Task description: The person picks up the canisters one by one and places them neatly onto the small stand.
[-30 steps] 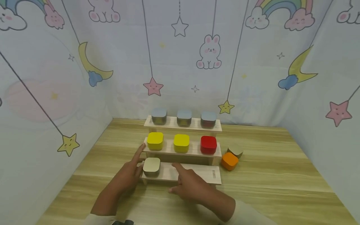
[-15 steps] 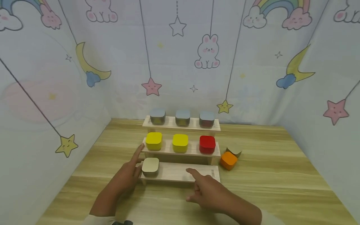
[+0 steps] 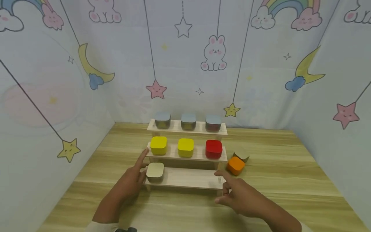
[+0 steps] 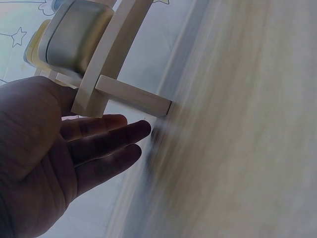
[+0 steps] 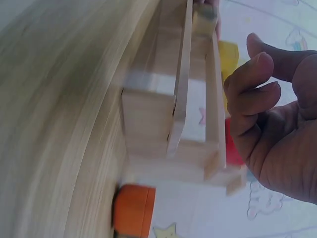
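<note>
A pale three-tier wooden stand (image 3: pixel 188 178) faces me. At the left end of its lowest tier sits a cream-topped box (image 3: pixel 155 172). My left hand (image 3: pixel 131 180) is beside that end, index finger reaching up to the middle tier's edge; in the left wrist view the other fingers of this hand (image 4: pixel 49 148) extend loosely below the board. Over the right end of the lowest tier is my right hand (image 3: pixel 240 195), index finger stretched out and the rest loosely bent. Nothing lies between the fingers of this hand (image 5: pixel 272 119) in the right wrist view.
On the middle tier stand two yellow boxes (image 3: pixel 185 147) and a red box (image 3: pixel 214 149). Three grey-topped boxes (image 3: pixel 188 121) line the top tier. An orange box (image 3: pixel 236 165) leans by a beige one (image 3: pixel 242 156) right of the stand. Printed cloth walls (image 3: pixel 185 64) surround the table.
My right hand has moved rightward along the lowest tier, from its middle to its right end. The left hand and the boxes stay in place.
</note>
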`<action>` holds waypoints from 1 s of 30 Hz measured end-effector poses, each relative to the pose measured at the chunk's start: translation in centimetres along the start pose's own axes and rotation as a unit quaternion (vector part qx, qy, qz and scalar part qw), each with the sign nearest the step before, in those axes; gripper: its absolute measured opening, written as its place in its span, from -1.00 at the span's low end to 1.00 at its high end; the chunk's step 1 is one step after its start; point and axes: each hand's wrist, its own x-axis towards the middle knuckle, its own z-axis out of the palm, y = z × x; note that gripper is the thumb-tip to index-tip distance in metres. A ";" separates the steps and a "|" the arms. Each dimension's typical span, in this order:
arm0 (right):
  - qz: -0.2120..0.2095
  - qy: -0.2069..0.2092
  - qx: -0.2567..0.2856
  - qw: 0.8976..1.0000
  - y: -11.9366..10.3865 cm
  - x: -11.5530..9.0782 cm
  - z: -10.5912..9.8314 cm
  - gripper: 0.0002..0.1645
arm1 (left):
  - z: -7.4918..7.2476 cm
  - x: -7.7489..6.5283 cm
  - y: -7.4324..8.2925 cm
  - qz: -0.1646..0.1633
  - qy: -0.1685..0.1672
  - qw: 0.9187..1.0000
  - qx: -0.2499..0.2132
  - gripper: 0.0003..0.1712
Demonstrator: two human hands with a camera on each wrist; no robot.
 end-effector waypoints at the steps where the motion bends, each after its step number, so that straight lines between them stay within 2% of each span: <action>1: 0.001 -0.002 0.014 1.000 0.3 -0.1 -0.4 -0.03 | 0.0 0.0 0.0 0.003 0.001 1.000 0.001 -0.04; 5: 0.003 -0.011 0.068 0.998 2.0 -0.4 -2.0 -0.10 | -0.1 0.0 0.2 0.002 0.003 1.000 0.001 -0.05; 8: 0.008 -0.008 0.089 0.996 3.3 -0.4 -3.2 -0.16 | -0.1 0.0 0.2 -0.004 -0.001 1.000 0.002 -0.03; 12: 0.003 -0.001 0.100 0.995 4.9 -0.3 -4.9 -0.16 | 0.0 0.1 0.2 -0.006 -0.002 1.000 0.002 -0.02; 18: -0.029 0.012 0.109 0.994 7.5 0.4 -7.5 -0.24 | -0.1 0.1 0.1 -0.009 0.002 1.000 0.007 -0.03; 24: -0.045 0.024 0.187 0.981 10.1 1.3 -9.9 -0.36 | 0.0 0.1 0.1 -0.009 -0.002 1.000 0.003 -0.03; 30: -0.045 0.071 0.176 0.981 12.4 1.8 -11.7 -0.35 | 0.1 0.1 0.1 -0.005 -0.001 1.000 0.003 -0.03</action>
